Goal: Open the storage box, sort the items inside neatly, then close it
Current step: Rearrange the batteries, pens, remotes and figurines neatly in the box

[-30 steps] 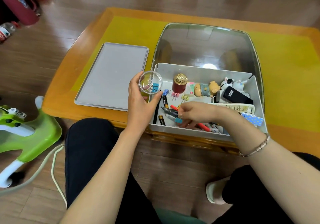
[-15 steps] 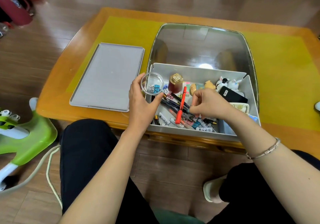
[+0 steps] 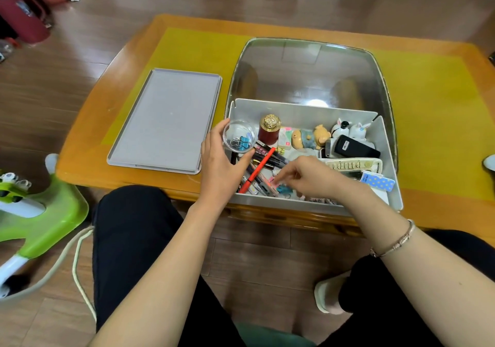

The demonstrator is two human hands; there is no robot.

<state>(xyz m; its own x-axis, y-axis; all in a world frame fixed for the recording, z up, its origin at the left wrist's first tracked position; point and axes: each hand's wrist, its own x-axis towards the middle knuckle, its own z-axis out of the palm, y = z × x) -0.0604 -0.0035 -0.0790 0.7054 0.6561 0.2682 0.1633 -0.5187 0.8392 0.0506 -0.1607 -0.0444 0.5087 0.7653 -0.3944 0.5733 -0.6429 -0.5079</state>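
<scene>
Since half a second ago the right hand point(image 3: 308, 177) has dropped from above the pens to the near floor of the open grey plastic storage box point(image 3: 302, 112). Leftmost, the flat grey lid point(image 3: 166, 121) lies aside. The left hand point(image 3: 219, 164) grips a small clear round cup point(image 3: 239, 138) holding binder clips. The right fingertips, loosely curled, reach leftward at a small blue binder clip point(image 3: 281, 188); whether they pinch it I cannot tell. The cup lies up-left of it.
</scene>
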